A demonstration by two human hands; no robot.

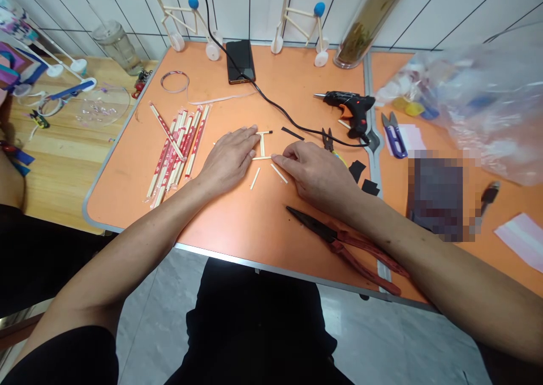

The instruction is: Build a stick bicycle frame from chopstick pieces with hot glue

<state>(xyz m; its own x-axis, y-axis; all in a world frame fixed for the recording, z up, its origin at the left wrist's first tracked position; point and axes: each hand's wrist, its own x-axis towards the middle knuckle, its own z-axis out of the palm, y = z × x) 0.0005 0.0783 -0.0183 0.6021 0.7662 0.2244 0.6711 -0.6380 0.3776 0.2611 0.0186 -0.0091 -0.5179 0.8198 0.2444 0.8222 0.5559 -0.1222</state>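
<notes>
Short pale wooden sticks form an H-like frame [262, 145] on the orange table, its upper stick dark at the right end. My left hand [227, 158] lies flat over the frame's left side, fingers stretched out and together, hiding the left ends. My right hand [316, 173] is curled, with thumb and index finger closed at the right end of the lower stick [261, 158]. Two loose stick pieces lie just below, one slanting left [255, 178], the other [279, 173] beside my right hand. Long-nosed pliers [335, 235] with red handles rest under my right forearm.
Wrapped chopsticks [176, 147] lie left. A black glue gun [350, 109], its cable [288, 116] crossing the table, lies right, near small cutters [327, 140] and purple snips [395, 136]. A phone [240, 61] and two stick models [182, 20] with blue balls stand behind.
</notes>
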